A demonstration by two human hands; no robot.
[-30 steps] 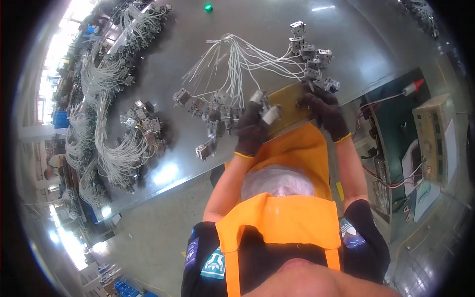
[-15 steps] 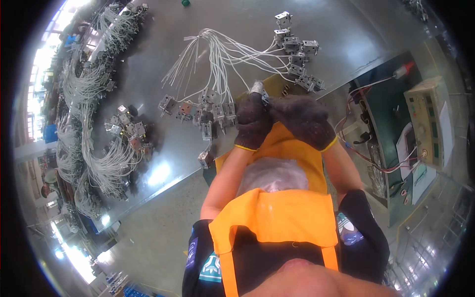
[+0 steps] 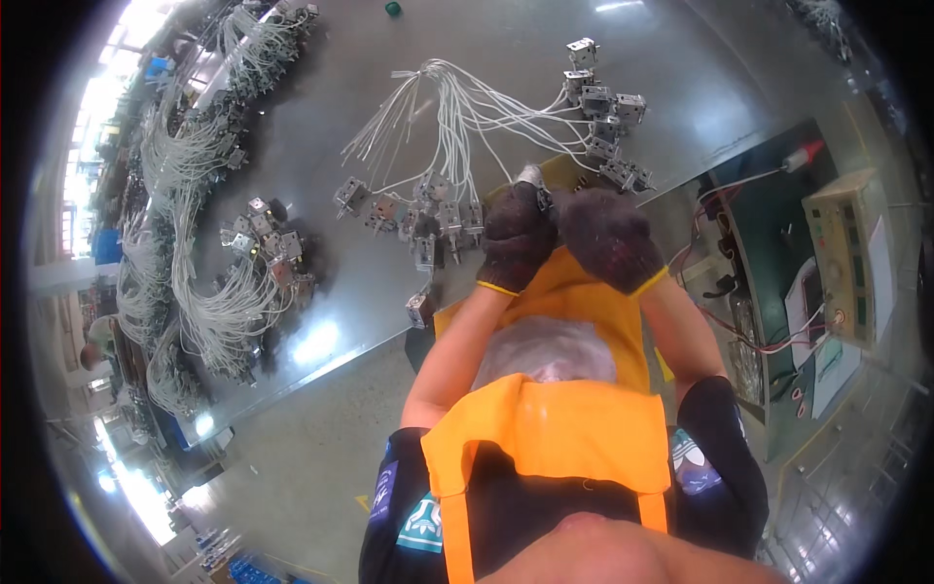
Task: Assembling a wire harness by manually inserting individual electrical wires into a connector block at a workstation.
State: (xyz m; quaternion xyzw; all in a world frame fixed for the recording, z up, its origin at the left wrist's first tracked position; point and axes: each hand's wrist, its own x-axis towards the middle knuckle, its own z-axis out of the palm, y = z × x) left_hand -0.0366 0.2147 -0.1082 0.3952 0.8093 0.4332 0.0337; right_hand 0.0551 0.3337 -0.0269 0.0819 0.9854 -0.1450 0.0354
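My left hand (image 3: pixel 518 236), in a dark knit glove with a yellow cuff edge, is closed around a small metal part (image 3: pixel 542 198) at the table's near edge. A white wire (image 3: pixel 497 162) runs toward it from a bundle (image 3: pixel 452 92). Close on the right, my right hand (image 3: pixel 605 236), gloved alike, is closed with its fingers curled; whatever it grips is hidden. Small box-shaped metal parts on white wires lie in one cluster (image 3: pixel 428 209) left of my hands and another cluster (image 3: pixel 598 102) beyond the right one.
More wired metal parts (image 3: pixel 263 238) lie on the metal table (image 3: pixel 321 107) at left, beside a long heap of white wires (image 3: pixel 180 234). A beige instrument box (image 3: pixel 842 263) with red leads stands at right, near red-handled scissors (image 3: pixel 800 399). A green cap-like object (image 3: pixel 393 9) lies far back.
The whole view has shifted slightly, so the scene sits further right. My right hand has turned a little and its fingers sit lower beside the left. The left hand keeps its hold.
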